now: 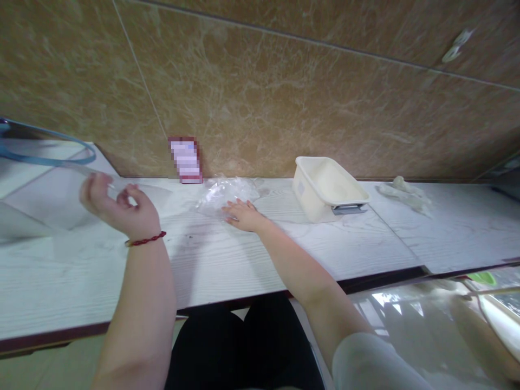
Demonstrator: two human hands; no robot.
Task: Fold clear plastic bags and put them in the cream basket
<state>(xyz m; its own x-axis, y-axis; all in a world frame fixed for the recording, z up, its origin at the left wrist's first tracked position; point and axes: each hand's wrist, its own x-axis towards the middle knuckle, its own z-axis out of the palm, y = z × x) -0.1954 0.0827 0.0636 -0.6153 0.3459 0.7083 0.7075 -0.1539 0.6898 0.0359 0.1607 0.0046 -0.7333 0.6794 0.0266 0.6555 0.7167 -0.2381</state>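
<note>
Toward the far edge of the tabletop [231,257], a crumpled heap of clear plastic [221,190] is covered at its near right side by the right grip [242,214], fingers spread flat. At left, a thin clear film [156,192] is pinched by the raised left grip [119,205]. Apparently, plastic is being separated; a steady pull seems needed. Both long axes are laid roughly left–right, the film's right end pointed toward the heap

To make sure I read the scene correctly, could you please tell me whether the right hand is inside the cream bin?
No, the right hand lies at the clear plastic, outside the cream bin.
</note>
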